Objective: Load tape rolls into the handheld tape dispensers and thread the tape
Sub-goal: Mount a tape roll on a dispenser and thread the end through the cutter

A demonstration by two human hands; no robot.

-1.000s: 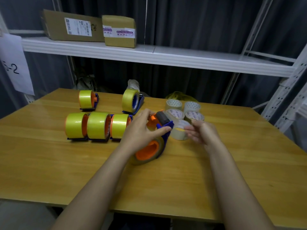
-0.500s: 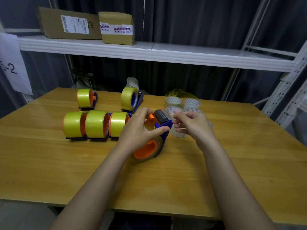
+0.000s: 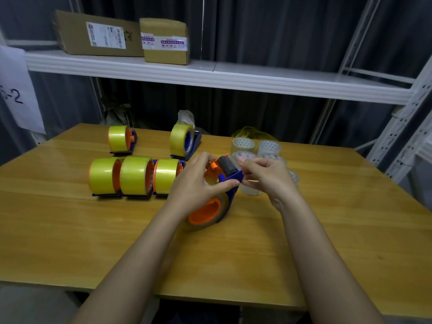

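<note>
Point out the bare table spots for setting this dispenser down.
Bare wood runs along the table near edge, left of the left hand, and right of the clear rolls. The loaded dispensers crowd the back left.

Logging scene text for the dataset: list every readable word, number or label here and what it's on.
"-2", handwritten, with a cut-off character before it: white paper sheet hanging at far left.
White shipping label on the larger cardboard box: print too small to read.
Purple-printed tape on the smaller cardboard box: blurred, unreadable.
Core prints in the clear tape rolls: unreadable.
</note>
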